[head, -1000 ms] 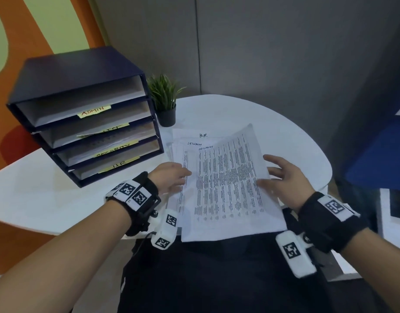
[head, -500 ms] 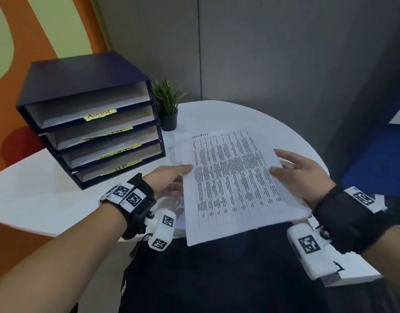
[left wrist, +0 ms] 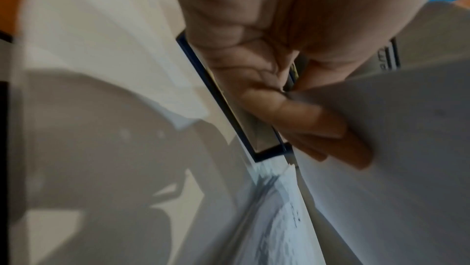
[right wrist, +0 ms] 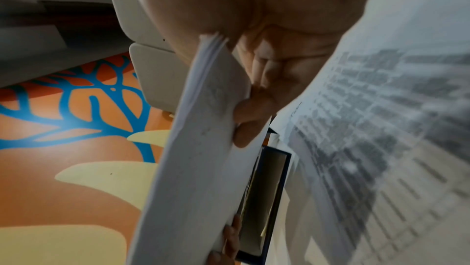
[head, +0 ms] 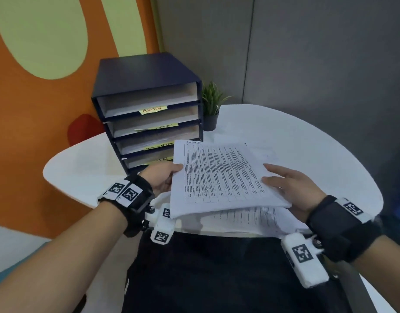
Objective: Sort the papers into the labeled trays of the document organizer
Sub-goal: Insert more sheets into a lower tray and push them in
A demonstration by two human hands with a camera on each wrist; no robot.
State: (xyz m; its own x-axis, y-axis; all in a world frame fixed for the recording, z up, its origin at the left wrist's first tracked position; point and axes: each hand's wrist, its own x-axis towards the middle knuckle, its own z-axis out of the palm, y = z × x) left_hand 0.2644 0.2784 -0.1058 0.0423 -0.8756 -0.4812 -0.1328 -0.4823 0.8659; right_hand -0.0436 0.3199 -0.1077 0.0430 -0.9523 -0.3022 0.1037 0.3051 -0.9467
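Readable text, head view:

1. "ADMIN", handwritten on a yellow sticky label [head: 153, 109] at the front edge of the top tray of the dark blue document organizer [head: 147, 71], centre-left of the frame.
2. Second tray label [head: 159, 127], yellow: handwriting only partly legible, cannot be made out.
3. Third tray label [head: 159, 146], yellow: appears to read "SECURITY", partly covered by paper.
4. Bottom tray label [head: 161, 159], yellow: "HR", lower part hidden.
5. "SECURITY", handwritten at the top left corner of the held printed sheet [head: 219, 177], centre of the frame. Its printed table text is too small to read.

Wrist views: no legible text.
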